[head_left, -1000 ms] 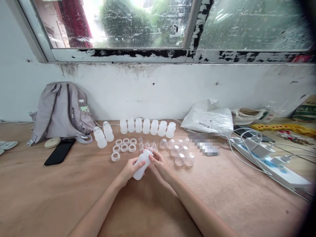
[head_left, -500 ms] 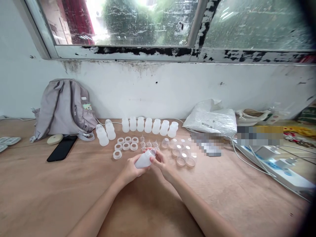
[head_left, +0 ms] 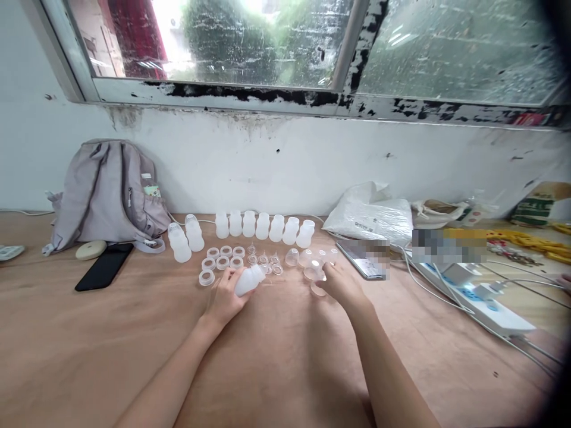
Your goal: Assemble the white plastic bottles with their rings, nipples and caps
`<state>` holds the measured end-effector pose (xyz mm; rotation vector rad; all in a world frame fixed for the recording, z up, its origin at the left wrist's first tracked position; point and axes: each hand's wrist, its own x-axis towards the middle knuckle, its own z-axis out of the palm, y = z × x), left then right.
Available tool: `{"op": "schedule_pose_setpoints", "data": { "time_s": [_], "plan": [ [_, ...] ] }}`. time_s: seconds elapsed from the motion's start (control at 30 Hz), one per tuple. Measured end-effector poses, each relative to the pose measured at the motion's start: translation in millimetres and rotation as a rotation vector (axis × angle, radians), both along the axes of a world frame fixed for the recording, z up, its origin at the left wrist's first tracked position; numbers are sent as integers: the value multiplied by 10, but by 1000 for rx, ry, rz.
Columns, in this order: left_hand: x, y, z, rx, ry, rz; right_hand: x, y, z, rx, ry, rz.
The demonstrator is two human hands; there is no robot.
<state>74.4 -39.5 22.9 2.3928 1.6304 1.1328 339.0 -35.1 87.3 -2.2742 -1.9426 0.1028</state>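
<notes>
My left hand (head_left: 225, 297) grips a white plastic bottle (head_left: 248, 279), tilted with its neck toward the upper right. My right hand (head_left: 339, 284) reaches over the group of clear dome caps (head_left: 312, 266); its fingers curl over them, and whether it holds one is hidden. Beyond my hands lie white screw rings (head_left: 222, 261) and small clear nipples (head_left: 263, 260). A row of empty white bottles (head_left: 263, 227) stands near the wall, with two more bottles (head_left: 186, 239) at the left.
A grey backpack (head_left: 104, 196) leans on the wall at left, with a black phone (head_left: 104, 266) and a round pad (head_left: 90, 249) before it. At right lie a white plastic bag (head_left: 372, 214), a second phone (head_left: 362, 258), a power strip (head_left: 477, 297) and cables.
My right hand left the bottle's neck and moved right to the clear caps. My left hand kept the bottle, shifting it slightly left.
</notes>
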Motion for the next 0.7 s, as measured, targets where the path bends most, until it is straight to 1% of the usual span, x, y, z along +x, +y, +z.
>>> {"op": "schedule_pose_setpoints", "data": {
  "time_s": [0.07,0.13,0.2,0.27,0.33,0.4,0.5,0.57,0.63,0.7],
  "plan": [
    [-1,7,-12,13,-25,-10,40,4,-29,-75,15,37],
    [-2,11,-20,20,-42,-28,-7,15,-61,-82,107,84],
    [0,9,-21,22,-46,-42,-104,39,-84,1,263,159],
    [8,-2,-11,21,-47,-45,-212,74,-106,160,452,229],
    [19,-15,8,11,-61,-50,-309,111,-142,319,625,248],
    [28,-27,33,-5,-107,-62,-396,138,-198,420,778,231],
    [30,-38,62,-25,-175,-83,-522,149,-301,471,995,202],
    [24,-43,71,-31,-179,-92,-607,140,-362,498,1124,186],
    [17,-50,71,-27,-152,-111,-682,124,-409,534,1203,172],
    [14,-63,71,-23,-111,-134,-737,104,-440,556,1211,175]
  ]
}}
